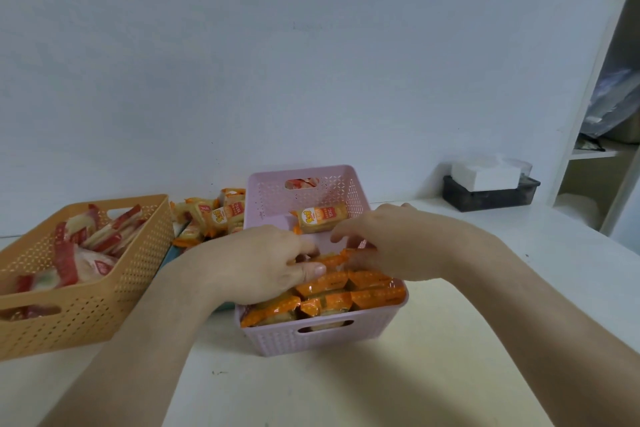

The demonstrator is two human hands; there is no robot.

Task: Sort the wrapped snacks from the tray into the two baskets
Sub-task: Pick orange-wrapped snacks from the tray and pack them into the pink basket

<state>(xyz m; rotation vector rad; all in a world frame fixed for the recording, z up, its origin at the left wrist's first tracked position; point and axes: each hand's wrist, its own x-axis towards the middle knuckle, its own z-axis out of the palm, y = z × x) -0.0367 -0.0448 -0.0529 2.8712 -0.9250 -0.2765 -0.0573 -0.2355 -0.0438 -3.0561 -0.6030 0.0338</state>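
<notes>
Inside the pink basket (pixel 311 340), an orange-wrapped snack (pixel 331 258) is pinched by curled fingers of left hand (pixel 263 263) and right hand (pixel 391 243). Probably light and slippery, it is best gripped across its middle.

Of the tray (pixel 168 258) we see only a teal strip between the orange basket (pixel 104 302) and the pink basket (pixel 277 340); the picture's left edge cuts the orange one. The left hand (pixel 256 263) and right hand (pixel 391 243) cover most of the packet (pixel 329 259) between them, so we cannot tell the right hand's grip. Wrapper print is too small to read.
</notes>
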